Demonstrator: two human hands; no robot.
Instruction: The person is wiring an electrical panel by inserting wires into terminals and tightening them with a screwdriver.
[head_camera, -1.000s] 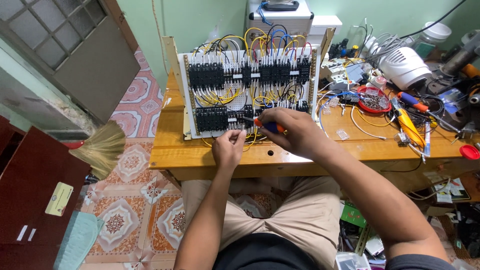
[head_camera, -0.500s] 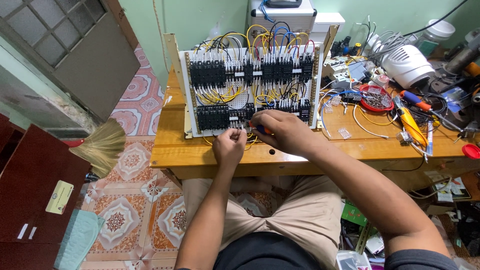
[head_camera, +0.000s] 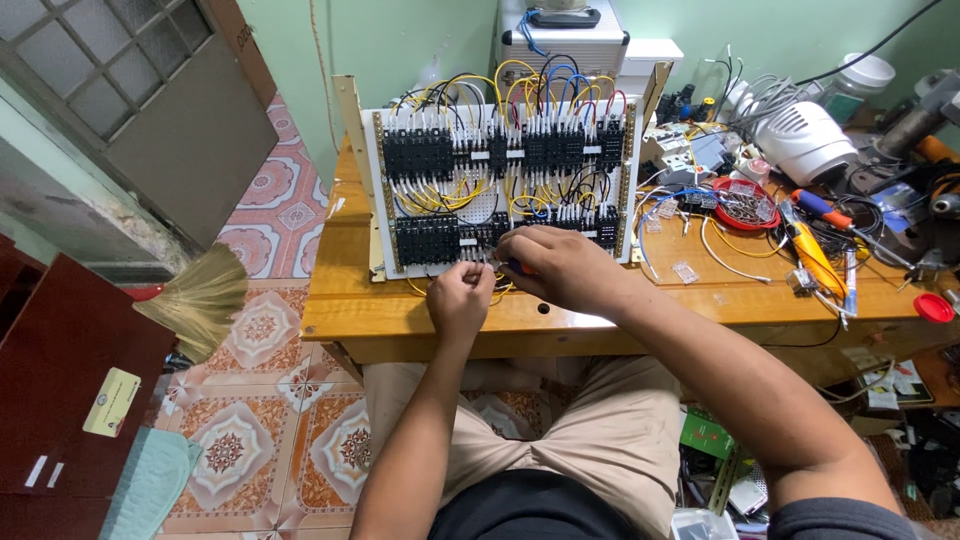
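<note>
A white wiring panel (head_camera: 385, 215) with rows of black relay blocks and many yellow, white, black and blue wires leans upright on a wooden workbench (head_camera: 400, 310). My left hand (head_camera: 460, 297) pinches a wire at the panel's lower edge. My right hand (head_camera: 560, 265) is closed around a screwdriver with a red and blue handle (head_camera: 516, 266), its tip at the lower row of terminals. The tip itself is hidden by my fingers.
To the right lie a red dish of screws (head_camera: 745, 200), orange-handled pliers (head_camera: 815, 255), a white round device (head_camera: 805, 140), loose wires and a red lid (head_camera: 935, 307). A white box (head_camera: 565, 40) stands behind the panel. A broom (head_camera: 200, 295) and a dark cabinet (head_camera: 60, 380) are at left.
My right hand has shifted slightly left along the lower terminal row, closer to my left hand. The left hand stays at the panel's bottom edge.
</note>
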